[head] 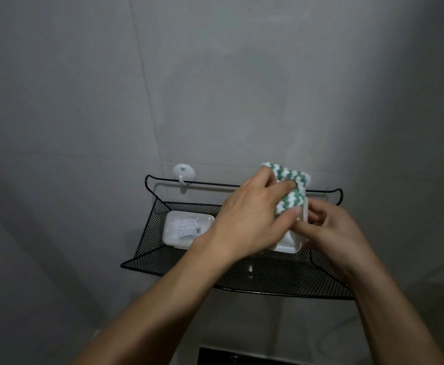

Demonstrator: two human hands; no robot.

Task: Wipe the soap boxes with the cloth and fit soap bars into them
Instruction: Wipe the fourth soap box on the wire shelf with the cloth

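Left hand [244,219] fingers [285,185] grip the cloth [289,191], pressing it into a box [292,243] clasped by the right hand [331,227]. Second box [186,229], at 9 o'clock on the shelf [268,275], lies closed. Wiping appears under way; no soap visible.

One label, too blurred for you to read.
You see it on the closed soap box [188,229] in the basket [268,280].
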